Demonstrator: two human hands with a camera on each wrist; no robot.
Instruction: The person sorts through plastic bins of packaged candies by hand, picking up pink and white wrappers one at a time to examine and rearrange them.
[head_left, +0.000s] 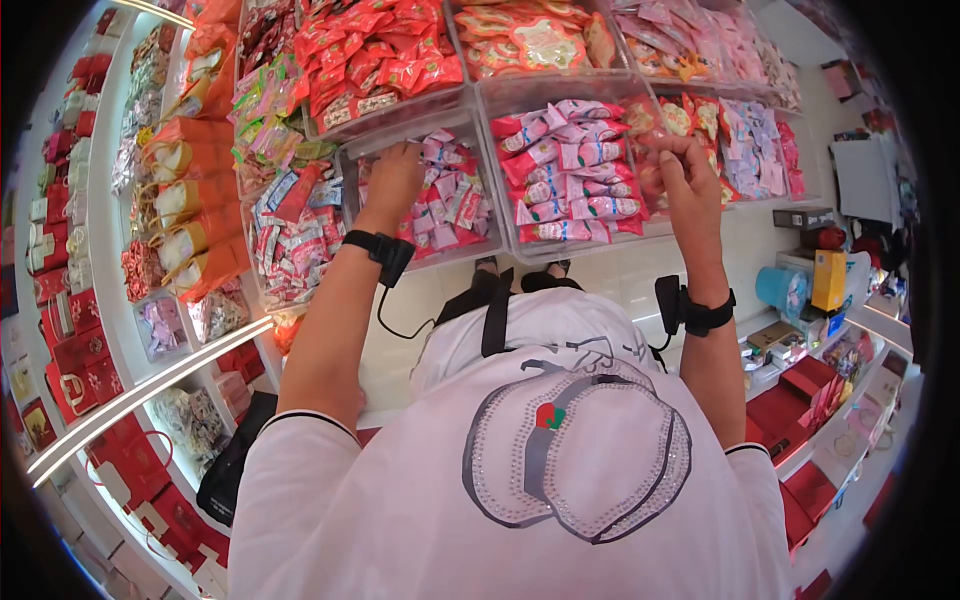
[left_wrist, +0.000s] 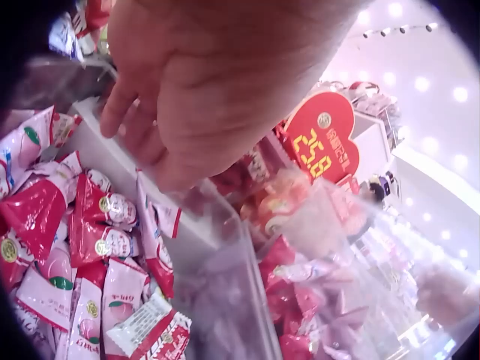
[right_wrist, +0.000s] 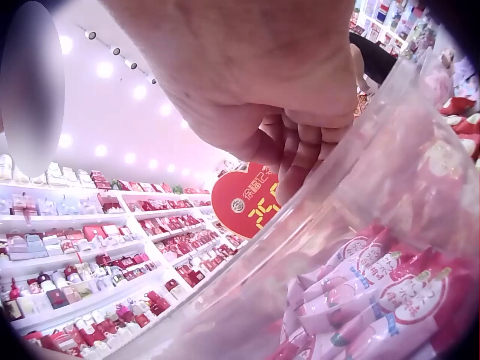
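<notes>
My left hand reaches into a clear bin of loose pink-and-white candy packets. In the left wrist view its fingers point down over the bin beside the packets; no packet shows in them, and some fingertips are hidden. At the right, my right hand has its fingers curled at the rim of the neighbouring clear plastic bin. That bin holds pink candy packets stacked in columns. In the right wrist view the curled fingers grip along the see-through wall.
More bins of red packets and orange packets stand behind. Small wrapped sweets fill the left side, with orange bags beyond. A red heart-shaped price sign rises by the bins. A blue bucket stands at right.
</notes>
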